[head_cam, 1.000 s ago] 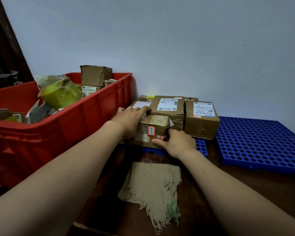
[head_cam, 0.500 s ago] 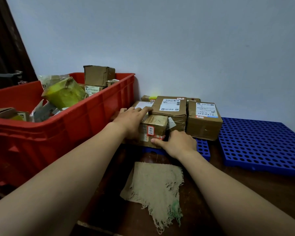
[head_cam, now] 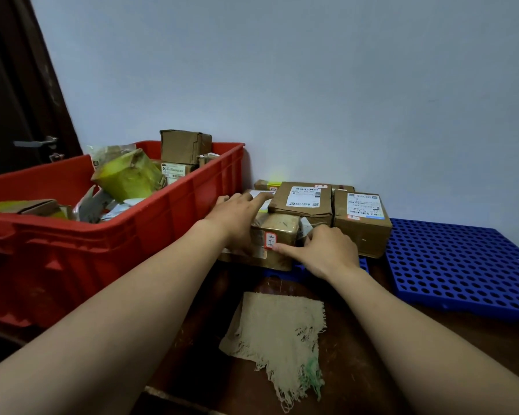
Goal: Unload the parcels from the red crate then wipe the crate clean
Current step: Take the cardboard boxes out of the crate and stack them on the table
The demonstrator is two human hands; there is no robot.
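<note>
Your left hand [head_cam: 235,218] lies flat, fingers extended, across the top left of the small taped parcel [head_cam: 274,235]; your right hand [head_cam: 327,250] is loosely curled against its near right corner, thumb pressed to the front face beside the red-bordered sticker [head_cam: 271,240]. Neither hand closes around the parcel: both press on it. The parcel rests on top of a flatter parcel [head_cam: 252,257], between your hands, just beyond your right thumb, and touches the larger labelled box [head_cam: 303,202] behind it. Judge it as light and stiff: a small carton fully wrapped in glossy tape, so expect a slippery surface. Take hold across the two short ends, palms opposed, rather than pinching the taped top. Its long axis runs left to right, from your left hand toward your right, with the stickered face toward you. The red crate [head_cam: 150,235] stands to the left of your left forearm and holds more parcels, including a yellow-green wrapped one [head_cam: 126,175] that looks soft and an open brown box [head_cam: 185,146] at the far end. The frayed cloth [head_cam: 279,333] lies beneath and between your forearms, ready for wiping.
</note>
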